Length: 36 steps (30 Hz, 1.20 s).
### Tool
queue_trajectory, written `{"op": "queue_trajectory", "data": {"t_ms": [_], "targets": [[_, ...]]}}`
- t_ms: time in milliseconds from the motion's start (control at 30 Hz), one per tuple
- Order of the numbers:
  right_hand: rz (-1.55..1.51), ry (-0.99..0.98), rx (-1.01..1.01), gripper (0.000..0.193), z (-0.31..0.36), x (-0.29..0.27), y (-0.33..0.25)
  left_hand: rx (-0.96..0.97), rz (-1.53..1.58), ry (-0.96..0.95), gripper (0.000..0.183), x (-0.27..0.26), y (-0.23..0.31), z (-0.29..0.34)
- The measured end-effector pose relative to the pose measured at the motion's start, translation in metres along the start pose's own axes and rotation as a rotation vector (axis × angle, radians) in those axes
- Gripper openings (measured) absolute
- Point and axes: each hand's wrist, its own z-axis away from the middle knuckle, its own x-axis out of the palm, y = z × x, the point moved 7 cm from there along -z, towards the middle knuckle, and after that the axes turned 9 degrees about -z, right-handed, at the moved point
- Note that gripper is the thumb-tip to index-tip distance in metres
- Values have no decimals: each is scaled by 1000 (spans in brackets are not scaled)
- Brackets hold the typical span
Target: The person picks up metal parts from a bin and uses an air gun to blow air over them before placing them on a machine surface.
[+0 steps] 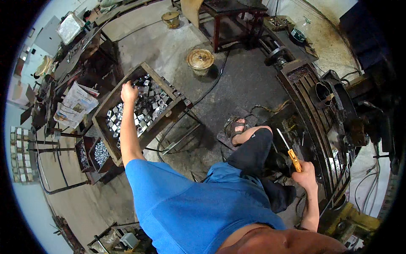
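Observation:
My left hand (129,92) reaches over the far left part of a wooden tray (146,136). Its fingers are curled down by the dark pieces at that edge, and what they hold, if anything, is hidden. Small silvery and dark metal blocks (161,100) lie heaped in the tray. On the other side, my right hand (306,176) is closed around a yellow tool with a slim metal shaft (293,157). The shaft points up and away, toward the slotted machine table (311,95) on the right.
Small bins of metal parts (101,153) hang at the tray's near left, below a newspaper (77,103). A lidded round can (200,59) stands on the floor ahead, near a dark cable (215,82). Machine parts (355,127) crowd the right side.

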Motion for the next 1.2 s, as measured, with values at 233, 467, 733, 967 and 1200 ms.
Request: {"op": "queue_trajectory", "data": {"t_ms": [233, 467, 733, 967, 1200], "targets": [[-52, -22, -32, 37, -19, 4, -32, 178, -364, -66, 25, 24, 31, -13], [-60, 3, -69, 37, -17, 10, -31, -34, -286, -179, 27, 27, 17, -35], [-97, -16, -58, 34, -8, 12, -30, -115, -205, -115, 28, -1, 23, -21], [-175, -4, -169, 36, -8, 3, -48, -105, 1637, -340, 31, -60, 116, 26], [-210, 14, -146, 47, -24, -10, -57, 359, 2000, -1017, 29, -109, 359, 157]]}}
